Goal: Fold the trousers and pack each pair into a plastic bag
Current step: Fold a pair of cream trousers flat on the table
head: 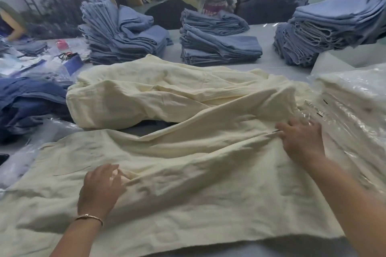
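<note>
A cream pair of trousers (188, 194) lies spread across the near part of the table, wrinkled, with one leg running up toward the right. My left hand (101, 188) rests flat on the cloth at the lower left, fingers straight and a little spread. My right hand (300, 137) lies on the trousers at the right, fingers extended toward a seam fold. Behind it sits a heap of more cream trousers (167, 92). A stack of cream trousers packed in clear plastic bags (353, 98) lies at the right, just beyond my right hand.
Stacks of folded blue jeans (123, 33) (217, 46) (325, 33) line the far side of the table. Dark blue jeans (31, 100) and loose plastic bags (31, 67) lie at the left. Other people work at the far end and the far left.
</note>
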Tool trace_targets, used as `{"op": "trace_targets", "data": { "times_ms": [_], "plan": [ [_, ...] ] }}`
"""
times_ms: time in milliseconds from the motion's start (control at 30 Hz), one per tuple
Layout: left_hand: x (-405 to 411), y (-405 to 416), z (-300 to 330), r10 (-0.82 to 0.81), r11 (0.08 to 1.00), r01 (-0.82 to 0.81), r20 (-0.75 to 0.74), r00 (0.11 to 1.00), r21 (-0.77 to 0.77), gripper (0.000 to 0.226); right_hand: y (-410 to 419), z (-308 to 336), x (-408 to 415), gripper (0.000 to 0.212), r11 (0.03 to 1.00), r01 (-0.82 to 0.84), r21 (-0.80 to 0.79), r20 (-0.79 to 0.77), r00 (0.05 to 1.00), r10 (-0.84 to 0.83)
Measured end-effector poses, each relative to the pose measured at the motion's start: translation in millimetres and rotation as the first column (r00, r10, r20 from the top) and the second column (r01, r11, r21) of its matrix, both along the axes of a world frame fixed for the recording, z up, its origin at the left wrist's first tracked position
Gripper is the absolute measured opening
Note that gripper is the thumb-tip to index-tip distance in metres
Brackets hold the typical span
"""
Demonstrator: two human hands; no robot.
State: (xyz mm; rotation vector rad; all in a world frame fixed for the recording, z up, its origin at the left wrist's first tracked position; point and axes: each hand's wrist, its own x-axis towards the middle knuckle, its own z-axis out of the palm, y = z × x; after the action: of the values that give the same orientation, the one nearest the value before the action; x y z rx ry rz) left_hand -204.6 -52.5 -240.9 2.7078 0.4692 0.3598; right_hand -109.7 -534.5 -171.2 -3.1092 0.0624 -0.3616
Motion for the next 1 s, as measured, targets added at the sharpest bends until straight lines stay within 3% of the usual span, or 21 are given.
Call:
{"op": "trace_targets", "data": {
  "times_ms": [100,167,267,367,433,500,567,600,667,800,900,1000],
  "plan": [
    [-12,-3,-18,0.117,0.993,-0.111,-0.176,0.977,0.044,0.053,25,-33,-9,0.051,0.998,-0.005,0.066,-0.066,0.998,0.009],
    [-26,-10,-39,0.116,0.992,-0.095,-0.339,0.933,0.078,0.066,41,-65,-24,0.067,0.993,-0.077,0.094,-0.21,0.973,0.095],
    [-37,-16,-51,0.175,0.976,-0.102,-0.419,0.891,0.19,0.101,53,-107,-45,0.101,0.992,-0.125,0.023,-0.409,0.904,0.124],
    [-27,-17,-44,0.229,0.968,-0.155,-0.43,0.874,0.2,0.088,47,-117,-47,0.076,0.997,-0.076,0.007,-0.433,0.898,0.071],
    [-14,-22,-34,0.236,0.972,-0.224,-0.243,0.941,0.074,0.078,41,-110,-45,0.072,0.989,-0.142,0.035,-0.426,0.893,0.143],
    [7,-31,-21,0.209,0.977,-0.21,-0.027,0.978,-0.025,0.078,32,-98,-42,0.069,0.977,-0.157,0.142,-0.272,0.943,0.191],
    [40,-48,-10,0.139,0.989,-0.137,0.043,0.989,-0.05,0.074,13,-89,-37,0.06,0.971,-0.053,0.232,-0.001,0.999,0.054],
    [60,-60,-5,0.102,0.993,-0.097,0.065,0.993,-0.07,0.068,1,-85,-33,0.055,0.963,0.04,0.266,0.064,0.996,-0.059],
    [102,-89,3,0.018,0.995,-0.006,0.111,0.994,-0.103,0.057,-20,-84,-27,0.054,0.931,0.202,0.304,-0.025,0.979,-0.204],
    [171,-151,11,-0.24,0.968,0.246,0.104,0.965,-0.05,0.057,-44,-106,-18,0.061,0.966,0.214,0.145,-0.344,0.926,-0.154],
    [205,-182,15,-0.335,0.942,0.335,-0.012,0.942,0.024,0.047,-49,-120,-16,0.06,0.971,0.185,0.152,-0.387,0.915,-0.114],
    [222,-196,19,-0.379,0.925,0.377,-0.155,0.912,-0.041,0.017,-46,-125,-7,0.062,0.991,0.123,0.046,-0.369,0.924,-0.097]
  ]
}}
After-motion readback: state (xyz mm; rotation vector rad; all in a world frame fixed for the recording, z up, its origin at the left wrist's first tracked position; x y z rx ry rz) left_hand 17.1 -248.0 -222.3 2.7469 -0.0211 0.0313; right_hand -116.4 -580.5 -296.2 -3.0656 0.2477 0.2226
